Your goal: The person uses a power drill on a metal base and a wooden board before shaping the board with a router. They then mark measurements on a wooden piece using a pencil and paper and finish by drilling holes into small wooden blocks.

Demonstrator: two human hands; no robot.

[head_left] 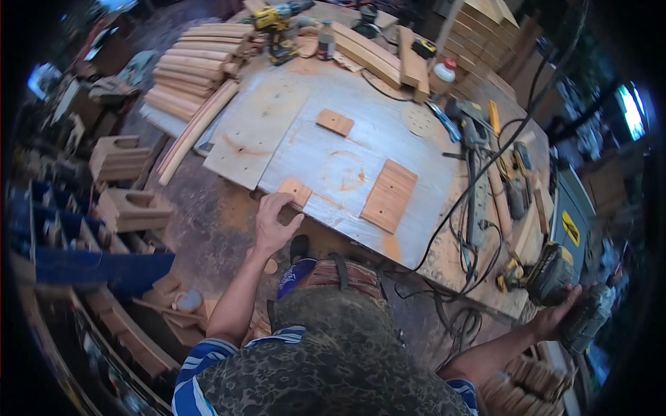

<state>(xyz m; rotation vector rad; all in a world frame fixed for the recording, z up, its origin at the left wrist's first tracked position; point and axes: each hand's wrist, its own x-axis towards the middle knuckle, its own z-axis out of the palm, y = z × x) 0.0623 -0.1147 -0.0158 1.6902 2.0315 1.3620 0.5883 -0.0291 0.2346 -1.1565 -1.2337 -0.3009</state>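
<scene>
One small wood block [295,191] touches left grip [272,223].

A plywood sheet [347,139] is laid across the middle of the tabletop [208,222]. On it, 3 wood pieces are set: 1 small block [335,122] toward the top, 1 small block [295,191] at the lower left edge, 1 larger slatted panel [389,195] at the lower right. Curved slats [198,66] are stacked at upper left, a drill [277,21] above them. Cables and tools [485,159] are spread along the right.
</scene>
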